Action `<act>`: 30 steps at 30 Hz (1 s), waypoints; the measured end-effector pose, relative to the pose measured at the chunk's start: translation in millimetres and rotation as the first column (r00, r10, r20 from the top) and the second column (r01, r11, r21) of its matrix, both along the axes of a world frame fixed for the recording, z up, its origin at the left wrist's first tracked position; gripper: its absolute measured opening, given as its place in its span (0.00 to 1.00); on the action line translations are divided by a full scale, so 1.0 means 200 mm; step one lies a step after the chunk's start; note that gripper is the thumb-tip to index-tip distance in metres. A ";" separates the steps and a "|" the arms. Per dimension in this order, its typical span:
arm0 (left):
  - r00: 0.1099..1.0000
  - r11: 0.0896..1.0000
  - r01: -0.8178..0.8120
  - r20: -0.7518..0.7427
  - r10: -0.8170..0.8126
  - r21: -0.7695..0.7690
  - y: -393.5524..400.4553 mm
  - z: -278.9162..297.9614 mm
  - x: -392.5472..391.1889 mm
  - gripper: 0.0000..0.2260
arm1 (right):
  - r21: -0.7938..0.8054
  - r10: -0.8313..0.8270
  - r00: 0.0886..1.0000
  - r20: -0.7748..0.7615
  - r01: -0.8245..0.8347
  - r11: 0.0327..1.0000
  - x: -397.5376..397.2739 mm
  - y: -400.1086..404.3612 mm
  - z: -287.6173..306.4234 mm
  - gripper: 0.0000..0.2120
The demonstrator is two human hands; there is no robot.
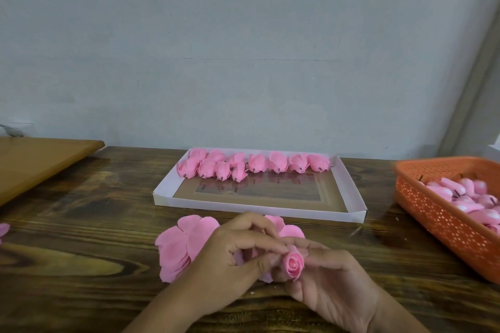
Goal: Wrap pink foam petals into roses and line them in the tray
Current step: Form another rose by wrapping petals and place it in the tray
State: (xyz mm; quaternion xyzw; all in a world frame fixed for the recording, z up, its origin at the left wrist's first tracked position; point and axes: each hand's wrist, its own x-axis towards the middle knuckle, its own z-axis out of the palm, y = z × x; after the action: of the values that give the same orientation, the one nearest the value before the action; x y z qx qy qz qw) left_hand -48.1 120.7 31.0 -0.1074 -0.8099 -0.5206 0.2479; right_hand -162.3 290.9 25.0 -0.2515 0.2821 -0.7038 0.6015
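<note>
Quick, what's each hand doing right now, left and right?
Left hand: fingers pinch the rolled pink rose.
Right hand: fingers curled around the same rose, holding it from below.

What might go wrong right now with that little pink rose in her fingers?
The rose bud is pinched only lightly between the left hand and right hand; a loosened grip may let it unroll. The left forearm lies over the loose petals and could crease or scatter them.
</note>
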 end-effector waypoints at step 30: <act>0.975 0.873 0.079 0.147 -0.169 0.482 0.19 0.08 0.01 0.16 | 0.022 -0.146 0.984 -0.097 0.149 0.989 0.19 -0.07 0.00 0.27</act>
State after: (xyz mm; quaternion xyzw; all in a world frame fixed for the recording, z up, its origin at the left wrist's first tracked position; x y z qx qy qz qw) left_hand -46.2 158.8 46.5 -0.0469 -0.6690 -0.7250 0.1567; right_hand -123.4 276.8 25.7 -0.2543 0.3387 -0.7294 0.5371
